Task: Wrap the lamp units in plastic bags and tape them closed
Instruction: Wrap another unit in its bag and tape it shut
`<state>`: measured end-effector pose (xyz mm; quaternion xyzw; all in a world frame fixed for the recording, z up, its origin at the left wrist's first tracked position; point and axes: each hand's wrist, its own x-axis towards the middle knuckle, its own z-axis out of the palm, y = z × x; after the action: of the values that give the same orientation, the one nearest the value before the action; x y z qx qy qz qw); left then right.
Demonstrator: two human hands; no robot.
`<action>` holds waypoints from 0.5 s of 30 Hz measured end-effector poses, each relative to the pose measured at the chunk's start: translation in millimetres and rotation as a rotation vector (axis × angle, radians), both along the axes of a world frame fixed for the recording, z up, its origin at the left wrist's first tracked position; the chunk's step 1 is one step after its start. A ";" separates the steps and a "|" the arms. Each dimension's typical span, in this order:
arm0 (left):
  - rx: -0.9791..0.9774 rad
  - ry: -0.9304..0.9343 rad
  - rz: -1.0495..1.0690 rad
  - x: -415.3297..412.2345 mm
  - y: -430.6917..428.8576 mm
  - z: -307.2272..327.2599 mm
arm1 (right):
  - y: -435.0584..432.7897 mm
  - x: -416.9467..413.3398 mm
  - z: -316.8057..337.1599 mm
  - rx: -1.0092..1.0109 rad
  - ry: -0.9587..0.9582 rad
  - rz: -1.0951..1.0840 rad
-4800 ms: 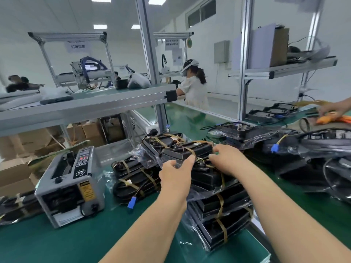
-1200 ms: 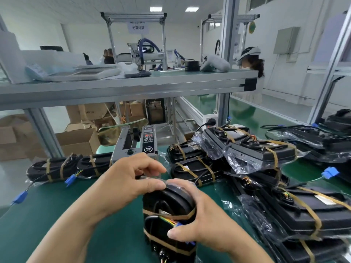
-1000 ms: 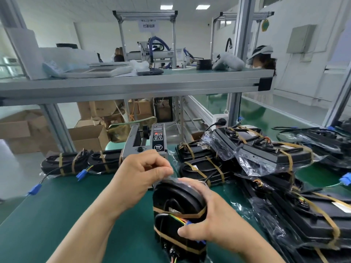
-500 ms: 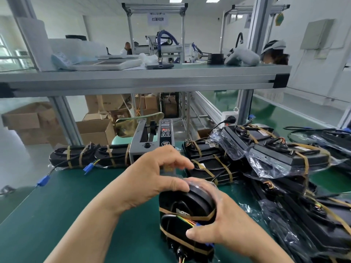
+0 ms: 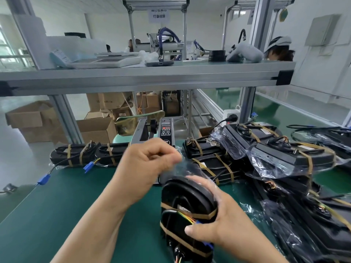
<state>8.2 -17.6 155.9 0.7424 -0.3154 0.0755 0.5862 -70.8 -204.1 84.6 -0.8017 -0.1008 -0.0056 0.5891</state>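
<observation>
Head view: left hand (image 5: pixel 150 168) partly hides tape dispenser (image 5: pixel 165 130).

A white sign (image 5: pixel 159 16) is hanging at the top centre of the frame, showing two lines of mirrored Chinese characters; the lower one is possibly reading 灯罩组装. A cardboard box (image 5: pixel 106 101) at centre left is carrying dark print, too faint to read. The tape machine (image 5: pixel 166 130) is showing illegible icons.

White-walled workshop (image 5: pixel 218 25), green floor (image 5: pixel 284 109), aluminium shelf (image 5: pixel 144 77), ceiling lights.
</observation>
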 end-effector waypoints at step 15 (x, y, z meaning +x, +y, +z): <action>-0.581 1.130 0.493 78.4 12.6 -91.6 | 10.0 8.9 -6.6 0.062 -0.045 -0.272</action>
<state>86.6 -5.0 64.3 0.5307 0.2505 -0.1108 0.8021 -62.0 -194.1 78.0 -0.7892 -0.0043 -0.1063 0.6049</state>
